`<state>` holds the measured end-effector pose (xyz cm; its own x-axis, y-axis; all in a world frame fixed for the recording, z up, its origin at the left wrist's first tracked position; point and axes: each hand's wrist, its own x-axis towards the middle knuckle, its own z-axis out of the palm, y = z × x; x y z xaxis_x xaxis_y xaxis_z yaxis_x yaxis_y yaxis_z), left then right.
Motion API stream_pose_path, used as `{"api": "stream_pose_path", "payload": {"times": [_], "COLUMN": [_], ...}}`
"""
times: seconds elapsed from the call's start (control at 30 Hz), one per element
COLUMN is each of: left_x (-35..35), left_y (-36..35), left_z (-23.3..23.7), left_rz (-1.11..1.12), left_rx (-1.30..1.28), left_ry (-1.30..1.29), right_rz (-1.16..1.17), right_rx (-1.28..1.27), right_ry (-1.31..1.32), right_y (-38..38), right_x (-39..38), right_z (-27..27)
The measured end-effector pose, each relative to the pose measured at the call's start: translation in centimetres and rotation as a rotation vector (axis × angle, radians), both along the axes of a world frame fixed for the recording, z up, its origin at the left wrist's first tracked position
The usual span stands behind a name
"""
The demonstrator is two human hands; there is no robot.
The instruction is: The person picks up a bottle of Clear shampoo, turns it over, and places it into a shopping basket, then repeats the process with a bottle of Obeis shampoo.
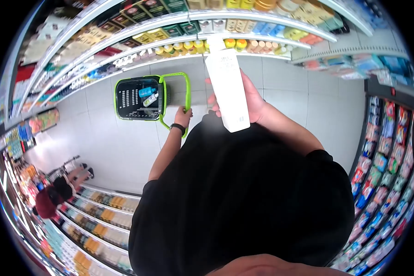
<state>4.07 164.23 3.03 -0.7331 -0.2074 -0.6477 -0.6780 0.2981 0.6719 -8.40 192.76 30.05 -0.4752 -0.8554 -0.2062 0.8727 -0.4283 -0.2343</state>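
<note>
My right hand is wrapped round a tall white bottle, which is upright in front of my chest with small print near its top. My left hand is closed on the bright green handle of a black shopping basket. The basket hangs to the left, its green rim facing up. Inside it lie a blue bottle and a white and green bottle.
Long shelves of bottles and boxes curve across the front. More shelves stand at the right and lower left. Another person with a cart is at the far left. Grey floor tiles lie between the shelves.
</note>
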Motion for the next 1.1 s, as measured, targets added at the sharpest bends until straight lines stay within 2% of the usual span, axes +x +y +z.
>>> {"api": "stream_pose_path", "payload": {"times": [0.07, 0.13, 0.2, 0.27, 0.3, 0.4, 0.43, 0.57, 0.73, 0.93, 1.1], "left_x": [0.6, 1.2, 1.0, 0.5, 0.2, 0.1, -1.0, -4.0, -6.5, -4.6, -2.3], "left_y": [0.0, 0.5, 1.1, 1.8, 2.6, 3.2, 3.7, 5.3, 8.3, 10.0, 9.4], "left_z": [-0.8, -1.3, -0.9, -0.8, -0.2, -3.2, -2.2, -1.7, 0.9, 2.4, 2.7], "left_rz": [-0.01, -0.072, -0.036, -0.162, -0.136, -0.146, -0.152, -0.026, 0.086, 0.251, 0.172], "left_rx": [-0.029, -0.003, 0.033, -0.085, -0.141, -0.268, -0.247, -0.309, -0.542, -0.573, -0.58], "left_ry": [-0.013, -0.148, -0.191, -0.251, -0.254, -0.263, -0.312, -0.339, -0.34, -0.349, -0.449], "right_rz": [0.034, 0.081, 0.117, 0.12, 0.132, 0.191, 0.197, 0.271, 0.371, 0.511, 0.573], "right_rx": [0.007, 0.001, -0.012, 0.009, -0.001, -0.067, -0.037, -0.057, -0.062, -0.07, -0.059], "right_ry": [-0.025, -0.007, 0.014, -0.012, -0.008, 0.003, 0.026, 0.019, 0.052, 0.006, 0.011], "right_y": [-0.7, -0.9, -0.5, 0.3, 0.9, 3.0, 3.6, 6.2, 7.6, 7.5, 7.1], "right_x": [-1.4, -3.5, -5.5, -7.7, -8.9, -12.2, -13.2, -17.2, -20.9, -22.1, -22.6], "right_z": [-0.1, -0.1, 0.1, 0.7, 0.6, -0.2, -0.2, -0.8, -0.9, -1.2, -0.8]}}
